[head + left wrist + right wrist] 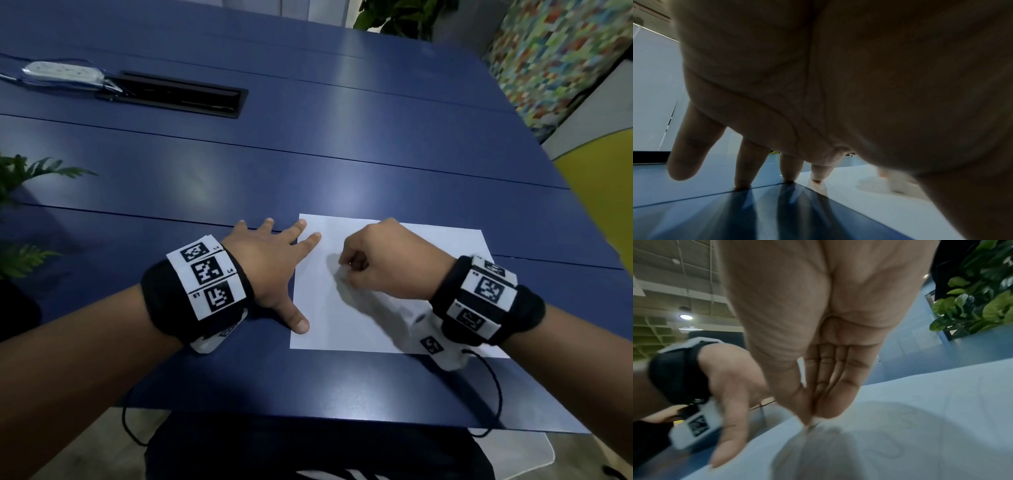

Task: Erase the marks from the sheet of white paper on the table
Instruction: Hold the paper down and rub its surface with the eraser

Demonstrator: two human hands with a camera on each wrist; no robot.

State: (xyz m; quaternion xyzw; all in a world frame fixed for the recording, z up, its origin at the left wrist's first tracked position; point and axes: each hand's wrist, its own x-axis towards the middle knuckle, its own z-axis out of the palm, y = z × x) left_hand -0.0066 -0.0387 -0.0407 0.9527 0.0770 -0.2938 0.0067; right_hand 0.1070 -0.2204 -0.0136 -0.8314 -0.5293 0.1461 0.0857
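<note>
A sheet of white paper (pixel 394 308) lies near the front edge of the blue table (pixel 239 164). My left hand (pixel 270 260) rests flat with fingers spread, its index finger and thumb pressing on the sheet's left edge. My right hand (pixel 346 265) is curled over the middle of the sheet. Its thumb and fingers (pixel 828 402) pinch a small eraser (pixel 811 426) down onto the paper; only a grey tip shows. Faint curved pencil marks (pixel 894 451) remain on the paper (pixel 920 402) to the right of that tip. In the left wrist view the left fingertips (pixel 789 177) touch the table and the paper (pixel 869 203).
A white power strip (pixel 63 70) and a black cable slot (pixel 178 94) lie at the far left of the table. Green plant leaves (pixel 20 192) reach in from the left. A yellow surface (pixel 603 192) stands off the table's right side.
</note>
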